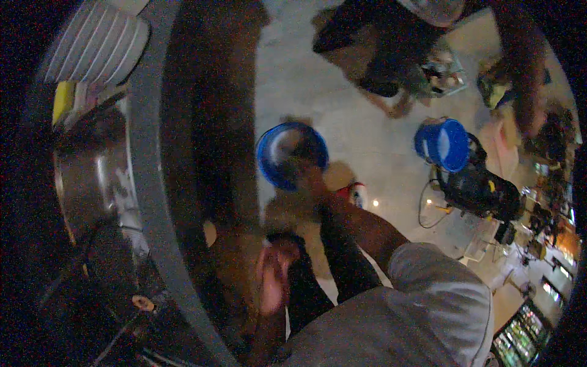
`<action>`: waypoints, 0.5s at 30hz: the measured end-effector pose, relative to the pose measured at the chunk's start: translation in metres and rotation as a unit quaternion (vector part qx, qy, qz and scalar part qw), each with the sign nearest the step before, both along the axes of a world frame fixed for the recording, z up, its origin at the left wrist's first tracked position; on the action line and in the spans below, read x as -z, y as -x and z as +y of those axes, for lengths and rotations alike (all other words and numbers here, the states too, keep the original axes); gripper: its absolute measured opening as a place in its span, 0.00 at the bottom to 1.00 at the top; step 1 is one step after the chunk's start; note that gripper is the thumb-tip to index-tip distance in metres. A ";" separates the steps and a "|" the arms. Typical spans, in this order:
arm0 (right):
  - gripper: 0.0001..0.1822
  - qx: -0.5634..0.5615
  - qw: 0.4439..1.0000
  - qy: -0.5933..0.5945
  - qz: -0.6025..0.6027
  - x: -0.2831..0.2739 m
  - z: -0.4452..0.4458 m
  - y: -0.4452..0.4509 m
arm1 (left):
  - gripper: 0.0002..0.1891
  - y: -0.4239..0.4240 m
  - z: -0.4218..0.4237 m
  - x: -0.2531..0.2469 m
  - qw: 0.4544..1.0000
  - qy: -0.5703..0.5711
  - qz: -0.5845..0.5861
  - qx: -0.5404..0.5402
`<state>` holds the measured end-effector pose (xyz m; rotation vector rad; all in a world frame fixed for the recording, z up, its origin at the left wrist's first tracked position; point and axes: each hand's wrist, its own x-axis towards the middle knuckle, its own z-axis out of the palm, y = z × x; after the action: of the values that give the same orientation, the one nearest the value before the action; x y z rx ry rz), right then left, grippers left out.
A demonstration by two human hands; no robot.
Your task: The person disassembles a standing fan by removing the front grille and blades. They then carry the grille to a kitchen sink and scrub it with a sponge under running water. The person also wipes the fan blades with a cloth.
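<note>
My right hand reaches forward to the near right rim of a round blue bucket. The bucket's inside is shadowed and its contents are unclear. Blur hides whether my fingers grip the rim or only overlap it. My left hand hangs low beside my dark trousers, close to the brown cabinet front, fingers loosely curled with nothing visible in them. Just right of the bucket lies a small red and white object, too blurred to name.
A sink and grey counter edge run along the left, with a ribbed rack and yellow sponge-like item. A second blue bucket tilts by a black bulky object. Another person is low at the top.
</note>
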<state>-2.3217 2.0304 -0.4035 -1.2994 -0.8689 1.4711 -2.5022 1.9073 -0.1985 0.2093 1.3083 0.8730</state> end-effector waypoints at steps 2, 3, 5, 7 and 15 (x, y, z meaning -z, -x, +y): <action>0.14 -0.026 0.995 0.054 -0.080 -0.043 -0.012 -0.007 | 0.14 -0.033 0.030 0.093 0.995 -0.022 0.067 0.074; 0.14 -0.038 0.993 0.036 -0.109 -0.060 -0.004 -0.005 | 0.15 -0.041 0.050 0.119 0.985 -0.039 0.116 0.122; 0.15 -0.045 0.986 -0.037 -0.159 -0.103 0.016 -0.004 | 0.16 -0.042 0.089 0.158 0.953 -0.081 0.204 0.211; 0.17 -0.050 0.973 -0.105 -0.199 -0.144 0.028 -0.011 | 0.17 -0.044 0.116 0.187 0.904 -0.127 0.290 0.288; 0.19 -0.151 0.966 -0.097 -0.185 -0.047 0.079 -0.042 | 0.21 -0.039 0.144 0.301 0.671 -0.204 0.507 0.501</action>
<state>-2.2797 2.1098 -0.3564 -1.3573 -1.4746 1.3441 -2.4632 2.0513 -0.4991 1.8112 1.6140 -0.0420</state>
